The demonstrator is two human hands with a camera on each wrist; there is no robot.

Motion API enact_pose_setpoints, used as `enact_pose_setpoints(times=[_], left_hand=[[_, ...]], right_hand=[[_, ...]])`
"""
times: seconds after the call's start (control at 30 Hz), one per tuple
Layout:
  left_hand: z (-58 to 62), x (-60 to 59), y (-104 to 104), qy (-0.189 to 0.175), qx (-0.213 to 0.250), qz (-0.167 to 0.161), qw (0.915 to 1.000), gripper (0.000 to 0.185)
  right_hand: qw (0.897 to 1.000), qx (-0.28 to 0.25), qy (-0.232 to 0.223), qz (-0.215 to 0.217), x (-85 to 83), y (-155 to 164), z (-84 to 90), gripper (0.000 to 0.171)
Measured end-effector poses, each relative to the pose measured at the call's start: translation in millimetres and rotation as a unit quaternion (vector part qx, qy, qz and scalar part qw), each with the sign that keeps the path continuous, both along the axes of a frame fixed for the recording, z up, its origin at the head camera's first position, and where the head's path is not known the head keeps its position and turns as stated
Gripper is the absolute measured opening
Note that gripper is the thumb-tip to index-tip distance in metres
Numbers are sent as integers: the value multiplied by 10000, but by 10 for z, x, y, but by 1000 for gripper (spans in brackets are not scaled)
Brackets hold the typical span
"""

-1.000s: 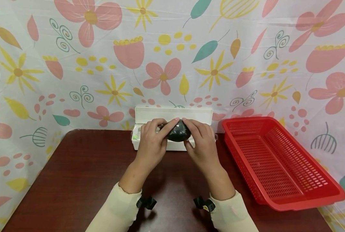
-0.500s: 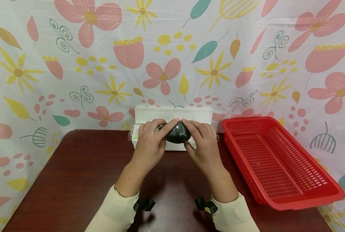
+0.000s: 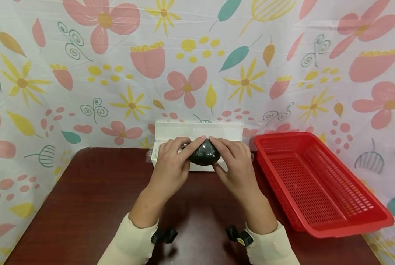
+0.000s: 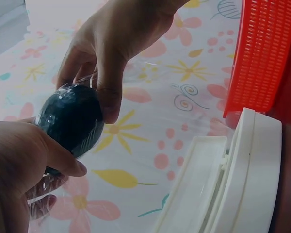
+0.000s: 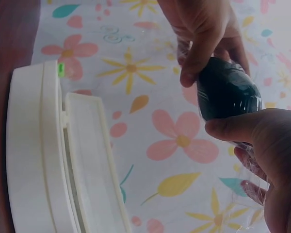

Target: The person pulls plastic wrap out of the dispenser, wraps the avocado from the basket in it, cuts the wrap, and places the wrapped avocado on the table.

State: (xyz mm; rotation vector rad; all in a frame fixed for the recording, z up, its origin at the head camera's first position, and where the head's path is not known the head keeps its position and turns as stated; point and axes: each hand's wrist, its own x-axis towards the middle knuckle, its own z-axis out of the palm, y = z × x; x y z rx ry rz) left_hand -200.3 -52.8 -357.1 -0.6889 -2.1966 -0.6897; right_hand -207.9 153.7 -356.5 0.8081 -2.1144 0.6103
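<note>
A dark green avocado (image 3: 205, 152), egg-shaped and glossy, is covered in clear plastic film (image 4: 39, 194). My left hand (image 3: 171, 162) grips one end, thumb and fingers curled round it. At the opposite end, my right hand (image 3: 235, 162) pinches it between thumb and fingers. In both wrist views the avocado (image 5: 228, 92) hangs in the air between the two hands, and loose film trails about the fingers. Behind the hands stands a white cling film box (image 3: 197, 131) with its lid raised. The hands hide much of its front in the head view.
A red perforated basket (image 3: 283, 184) stands at the right of the dark brown table (image 3: 94, 198). A flower-printed cloth (image 3: 187, 44) hangs behind the table. Black wrist cameras sit on both cuffs.
Both hands keep hold of the avocado. The right forearm has shifted slightly right, the left wrist slightly left and down. Loose film shows a little more at both sides.
</note>
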Motion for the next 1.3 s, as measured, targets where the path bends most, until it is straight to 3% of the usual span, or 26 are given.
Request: enact_pose_setpoints(times=[0.37, 0.7, 0.97, 1.3], left_hand=[[10, 89, -52, -454, -186, -202, 9986, 78], [-60, 210, -83, -562, -652, -275, 9959, 79], [-100, 320, -104, -833, -1041, -255, 9907, 80], [-171, 367, -146, -1297, -1253, -563, 9820, 78]], right_hand=[[9998, 107, -105, 90, 86, 24, -33, 65], [9982, 565, -190, 46, 211, 102, -108, 69], [9961, 814, -291, 181, 305, 152, -174, 75], [9916, 1166, -525, 175, 381, 221, -274, 76]])
